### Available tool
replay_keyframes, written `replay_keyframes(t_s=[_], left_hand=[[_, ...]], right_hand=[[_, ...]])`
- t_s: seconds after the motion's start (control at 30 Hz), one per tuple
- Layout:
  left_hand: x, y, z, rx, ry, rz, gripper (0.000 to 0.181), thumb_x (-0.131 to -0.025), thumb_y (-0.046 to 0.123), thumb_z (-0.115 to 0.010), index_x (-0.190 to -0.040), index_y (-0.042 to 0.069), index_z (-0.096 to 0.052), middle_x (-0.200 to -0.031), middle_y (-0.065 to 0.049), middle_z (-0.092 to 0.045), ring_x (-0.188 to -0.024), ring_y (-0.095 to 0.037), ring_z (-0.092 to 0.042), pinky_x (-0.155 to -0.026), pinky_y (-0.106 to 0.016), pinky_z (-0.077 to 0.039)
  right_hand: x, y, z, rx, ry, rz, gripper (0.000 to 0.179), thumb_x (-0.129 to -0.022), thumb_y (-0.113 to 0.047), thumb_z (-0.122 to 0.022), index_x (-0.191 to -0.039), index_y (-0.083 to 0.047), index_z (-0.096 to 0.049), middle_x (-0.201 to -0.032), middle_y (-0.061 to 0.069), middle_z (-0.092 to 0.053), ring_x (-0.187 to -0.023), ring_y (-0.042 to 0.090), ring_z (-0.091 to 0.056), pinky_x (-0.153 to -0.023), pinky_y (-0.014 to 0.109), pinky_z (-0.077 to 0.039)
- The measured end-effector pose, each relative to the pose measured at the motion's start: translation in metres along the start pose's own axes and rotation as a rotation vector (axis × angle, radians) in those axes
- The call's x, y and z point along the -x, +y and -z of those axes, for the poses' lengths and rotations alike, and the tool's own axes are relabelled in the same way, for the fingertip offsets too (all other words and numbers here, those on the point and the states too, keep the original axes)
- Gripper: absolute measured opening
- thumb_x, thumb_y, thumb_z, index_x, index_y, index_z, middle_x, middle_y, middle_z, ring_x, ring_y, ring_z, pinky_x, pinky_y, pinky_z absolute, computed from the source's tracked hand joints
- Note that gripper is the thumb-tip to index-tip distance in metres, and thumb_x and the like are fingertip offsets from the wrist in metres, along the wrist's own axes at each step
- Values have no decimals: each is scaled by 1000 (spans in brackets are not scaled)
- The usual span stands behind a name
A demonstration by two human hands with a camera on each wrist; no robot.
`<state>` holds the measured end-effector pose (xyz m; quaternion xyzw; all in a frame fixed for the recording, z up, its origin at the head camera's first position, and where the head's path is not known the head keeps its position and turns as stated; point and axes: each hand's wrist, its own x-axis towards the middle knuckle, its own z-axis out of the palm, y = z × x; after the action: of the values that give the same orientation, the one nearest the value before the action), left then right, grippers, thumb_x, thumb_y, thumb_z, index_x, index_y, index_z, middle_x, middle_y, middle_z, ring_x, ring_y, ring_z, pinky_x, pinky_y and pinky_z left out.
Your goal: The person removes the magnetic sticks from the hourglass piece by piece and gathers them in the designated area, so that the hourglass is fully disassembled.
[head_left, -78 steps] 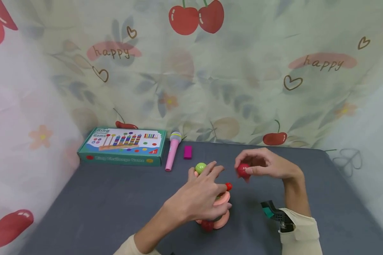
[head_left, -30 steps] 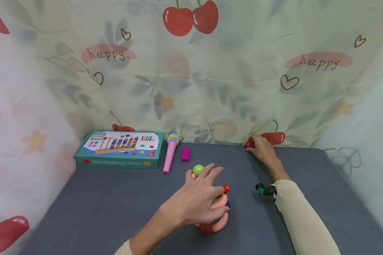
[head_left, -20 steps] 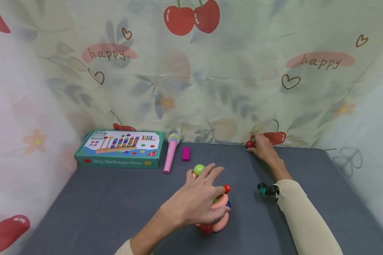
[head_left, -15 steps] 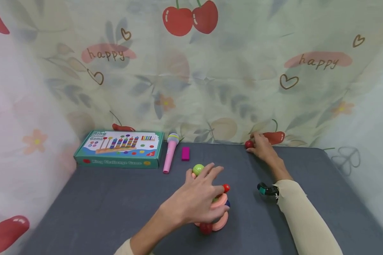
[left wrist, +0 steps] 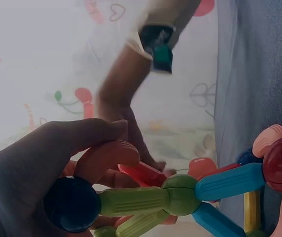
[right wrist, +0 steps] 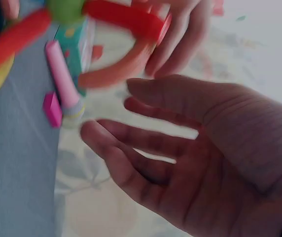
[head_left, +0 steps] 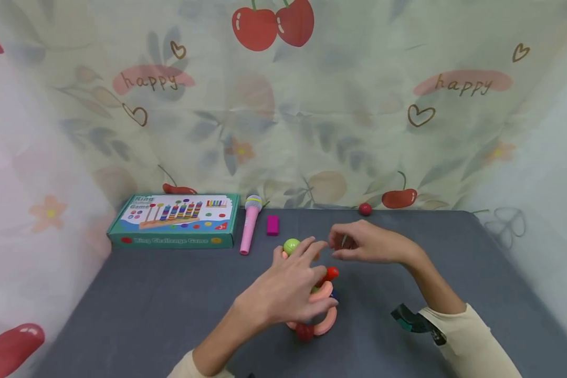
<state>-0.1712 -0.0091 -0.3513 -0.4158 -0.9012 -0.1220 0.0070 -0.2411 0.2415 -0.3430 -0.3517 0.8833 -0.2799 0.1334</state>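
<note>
A toy structure of magnetic building rods and balls stands on the table, with green, blue, red and yellow straight rods and curved salmon rods. In the head view, my left hand covers much of it. The left wrist view shows that hand's thumb and fingers gripping a curved salmon rod at the top, beside a dark blue ball. My right hand hovers just right of the structure, fingers loosely bent and nothing between them. A loose red ball lies at the table's back edge.
A green game box lies at the back left. Beside it are a pink toy microphone and a small magenta block. A printed cloth hangs directly behind the grey table.
My right hand carried the red ball to the table's back edge, let it go there and came back toward the structure. My left hand keeps its grip at the top.
</note>
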Motion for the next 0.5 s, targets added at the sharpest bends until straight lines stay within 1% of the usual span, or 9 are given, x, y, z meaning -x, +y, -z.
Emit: replay_keyframes(t_s=[0.07, 0.1, 0.17, 0.3, 0.4, 0.5], left_hand=[[0, -1, 0, 5, -1, 3, 35, -97, 57, -67, -102, 24, -74, -162, -5, -44, -157, -29, -32, -105, -67, -43], [0, -2, 1, 9, -2, 3, 34, -97, 57, -67, -100, 23, -74, -162, -6, -44, -157, -30, -32, -106, -68, -42], [0, -3, 1, 19, -12, -1, 34, -97, 56, -67, -95, 23, -73, -163, -6, -43, -159, -31, -30, -108, -70, -41], [1, -7, 2, 33, -47, -10, 37, -98, 54, -68, -78, 24, -64, -163, -5, -43, -161, -32, -26, -111, -73, -39], [2, -9, 2, 29, -64, -25, 39, -97, 53, -70, -72, 24, -61, -161, -4, -44, -161, -31, -25, -111, -74, -38], [3, -11, 2, 12, -64, -59, 39, -96, 53, -71, -73, 23, -64, -158, -4, -46, -161, -31, -26, -110, -76, -39]], right_hand=[[6, -13, -4, -21, -75, 32, 9, -101, -13, -67, -110, -13, -65, -101, 0, -72, -89, 13, -73, -82, 27, -60], [8, -16, -7, -31, -96, 44, 11, -101, -12, -67, -112, -13, -65, -103, 0, -72, -90, 12, -73, -83, 27, -60], [11, -20, -12, -45, -110, 63, 17, -99, -12, -69, -116, -13, -64, -107, 1, -72, -91, 10, -72, -84, 28, -61], [12, -19, -28, -110, -89, 104, 30, -98, -15, -74, -126, -13, -64, -117, 2, -73, -96, 6, -72, -88, 28, -61], [10, -16, -40, -166, -51, 137, 31, -97, -18, -75, -127, -13, -66, -118, 2, -74, -99, 5, -72, -90, 28, -61], [11, -12, -49, -198, -10, 148, 29, -97, -18, -76, -124, -14, -68, -115, 1, -75, -98, 5, -72, -89, 30, -62]])
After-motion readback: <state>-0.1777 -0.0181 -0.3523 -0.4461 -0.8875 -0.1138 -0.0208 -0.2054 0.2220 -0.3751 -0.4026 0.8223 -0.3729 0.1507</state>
